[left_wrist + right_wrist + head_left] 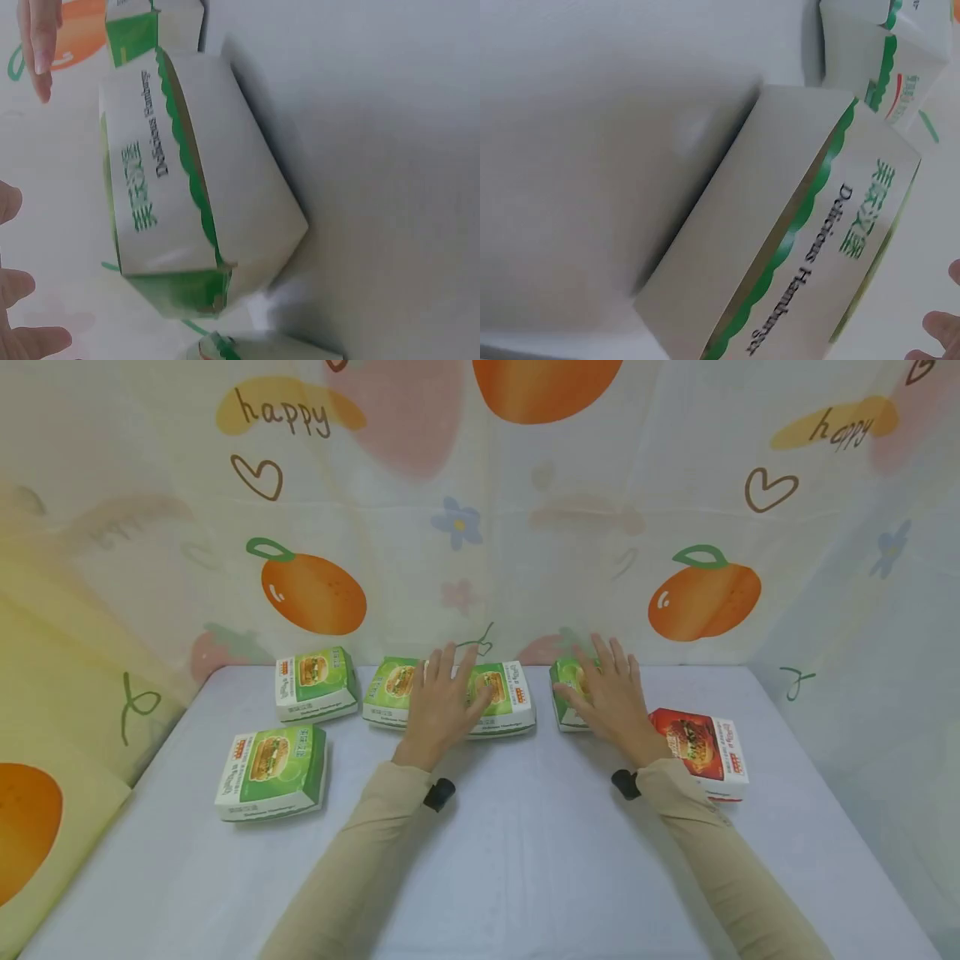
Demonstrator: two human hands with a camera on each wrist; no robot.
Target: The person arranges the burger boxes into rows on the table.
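Note:
My left hand (442,706), fingers straight and spread, is over the meeting sides of two green-and-white hamburger boxes, a left one (386,689) and a right one (510,697). To the right, my right hand (618,702) extends with straight fingers over another green hamburger box (564,692), partly covering it. Whether either hand touches a box cannot be made out. The left wrist view shows a closed green-and-white box (165,180) with fingertips (37,341) beside it. In the right wrist view, fingertips (941,326) appear beyond a closed box (787,225).
A red hamburger box (701,747) sits by the right forearm, which partly hides it. At the left are a rear green box (315,681) and a nearer green box (272,772). A fruit-print curtain (480,552) hangs behind the white-covered table (510,860).

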